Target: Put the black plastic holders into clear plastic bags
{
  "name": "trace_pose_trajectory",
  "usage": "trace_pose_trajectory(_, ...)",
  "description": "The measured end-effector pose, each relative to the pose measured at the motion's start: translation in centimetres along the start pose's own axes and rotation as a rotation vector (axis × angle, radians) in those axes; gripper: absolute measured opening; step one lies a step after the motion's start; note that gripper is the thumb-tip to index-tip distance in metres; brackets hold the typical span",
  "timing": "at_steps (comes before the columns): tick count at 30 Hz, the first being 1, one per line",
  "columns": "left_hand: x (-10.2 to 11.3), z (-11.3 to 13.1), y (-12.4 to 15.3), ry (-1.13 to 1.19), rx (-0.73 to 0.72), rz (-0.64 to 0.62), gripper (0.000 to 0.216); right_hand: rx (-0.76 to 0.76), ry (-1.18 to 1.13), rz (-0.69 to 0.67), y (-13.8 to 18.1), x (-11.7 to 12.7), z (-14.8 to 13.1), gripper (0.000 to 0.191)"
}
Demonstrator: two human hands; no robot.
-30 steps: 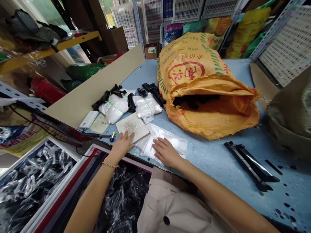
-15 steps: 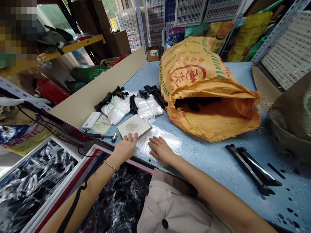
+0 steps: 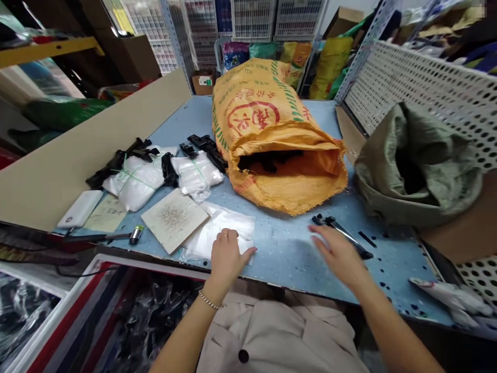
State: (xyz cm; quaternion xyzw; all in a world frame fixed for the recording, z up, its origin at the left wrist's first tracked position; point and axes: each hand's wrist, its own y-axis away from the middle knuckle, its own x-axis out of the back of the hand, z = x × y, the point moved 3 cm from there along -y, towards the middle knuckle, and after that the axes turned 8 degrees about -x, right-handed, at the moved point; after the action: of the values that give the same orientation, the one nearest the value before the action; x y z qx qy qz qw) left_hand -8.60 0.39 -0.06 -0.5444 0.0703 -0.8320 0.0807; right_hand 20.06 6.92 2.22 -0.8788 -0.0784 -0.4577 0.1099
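The left hand (image 3: 227, 254) lies flat, palm down and fingers straight, on the near edge of a clear plastic bag (image 3: 223, 230); it grips nothing. The right hand (image 3: 338, 254) is open with its fingers spread and blurred, and nothing is in it.

Beyond the hands an orange woven sack (image 3: 272, 119) lies on its side with its mouth open toward the person, and dark pieces (image 3: 272, 160) show inside. To its right an olive-green sack (image 3: 415, 166) slumps open; its inside is too dark to read. Left of the orange sack lie two white bundles (image 3: 135, 178) tied with green string, with black clips (image 3: 205, 145) beside them.

All this rests on a blue speckled table (image 3: 287, 248). A pale square board (image 3: 174, 217) with small bits on it touches the clear plastic bag's left side. Further left are a paper slip (image 3: 104, 212) and a white power bank (image 3: 79, 207). A cardboard sheet (image 3: 77, 150) stands along the left edge, a white perforated panel (image 3: 419, 88) along the right, and white crates (image 3: 252, 18) are stacked behind.

A long black plastic piece (image 3: 345, 237) lies just beyond the right hand's fingertips. I cannot tell whether they touch. It is well apart from the left hand and the bag.
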Motion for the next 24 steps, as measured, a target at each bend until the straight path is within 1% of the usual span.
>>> trace_pose_trajectory(1, -0.6, 0.4, -0.2, -0.031, 0.008, -0.035, 0.019, -0.059, 0.136, 0.060, 0.2, 1.2, 2.6, 0.039)
trace_pose_trajectory(2, -1.0, 0.4, -0.3, -0.023, 0.012, -0.072, 0.014, -0.118, 0.253, 0.092, 0.5, 2.3, 5.2, 0.042)
trace_pose_trajectory(3, -1.1, 0.0, -0.4, 0.034, 0.020, -0.103, 0.013, -0.166, 0.320, 0.077, 0.9, 2.9, 7.5, 0.043)
trace_pose_trajectory(5, -0.8, -1.3, -0.4, 0.284, 0.083, -0.129, 0.018, -0.230, 0.312, 0.010, 1.5, 3.4, 10.9, 0.043)
trace_pose_trajectory(6, -0.5, -2.1, -0.3, 0.422, 0.133, -0.125, 0.017, -0.258, 0.254, -0.021, 1.8, 3.3, 11.6, 0.042)
trace_pose_trajectory(7, -0.2, -2.8, -0.2, 0.537, 0.185, -0.116, 0.017, -0.292, 0.162, -0.043, 2.1, 3.0, 11.8, 0.041)
trace_pose_trajectory(9, 0.3, -3.7, 0.1, 0.666, 0.272, -0.093, 0.020, -0.390, -0.109, -0.077, 2.5, 1.9, 10.3, 0.039)
trace_pose_trajectory(10, 0.4, -3.9, 0.2, 0.720, 0.313, -0.076, 0.023, -0.448, -0.282, -0.103, 2.6, 1.0, 8.8, 0.039)
trace_pose_trajectory(12, 0.5, -4.0, 0.4, 0.861, 0.389, -0.036, 0.026, -0.553, -0.663, -0.198, 2.4, -1.2, 4.7, 0.041)
trace_pose_trajectory(14, 0.5, -3.9, 0.4, 0.995, 0.451, 0.008, 0.026, -0.585, -1.005, -0.408, 1.9, -3.9, -0.1, 0.042)
trace_pose_trajectory(16, 0.5, -3.8, 0.4, 1.034, 0.470, 0.042, 0.025, -0.577, -1.245, -0.570, 0.9, -6.4, -4.5, 0.038)
trace_pose_trajectory(18, 0.5, -3.7, 0.5, 1.044, 0.477, 0.073, 0.025, -0.570, -1.390, -0.713, -0.2, -8.8, -8.0, 0.034)
trace_pose_trajectory(20, 0.3, -3.7, 0.6, 1.068, 0.490, 0.109, 0.027, -0.622, -1.491, -0.814, -1.1, -11.0, -10.2, 0.028)
trace_pose_trajectory(22, 0.0, -3.7, 0.8, 1.091, 0.507, 0.146, 0.031, -0.736, -1.591, -0.881, -1.5, -12.9, -11.2, 0.020)
trace_pose_trajectory(24, -0.3, -3.8, 1.0, 1.095, 0.524, 0.176, 0.036, -0.838, -1.668, -0.926, -1.5, -14.3, -11.3, 0.013)
